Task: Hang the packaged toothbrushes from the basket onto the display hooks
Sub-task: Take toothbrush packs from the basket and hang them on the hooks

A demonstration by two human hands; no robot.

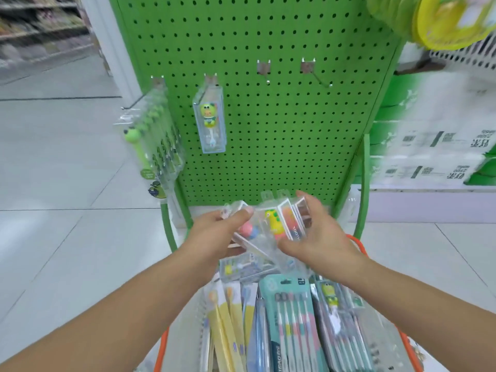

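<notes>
Above the basket (358, 244), my left hand (214, 234) and my right hand (319, 237) together hold a bundle of clear toothbrush boxes (273, 224), with a pink figure and a yellow one showing inside. My left thumb pinches the left boxes; my right fingers curl round the right ones. The orange-rimmed basket below is full of toothbrush packs (292, 318). On the green pegboard (268, 116), a clear box with a green figure (210, 119) hangs from one hook. Several green frog toothbrush packs (158, 140) hang at the left. Two bare hooks (264, 72) (316, 73) stick out higher right.
The pegboard stand has green tube legs (363, 183) on either side of the basket. A grey tiled floor (67, 170) spreads to the left. Store shelves (40, 28) stand far left, white cartons (434, 157) at right, yellow goods (442, 20) top right.
</notes>
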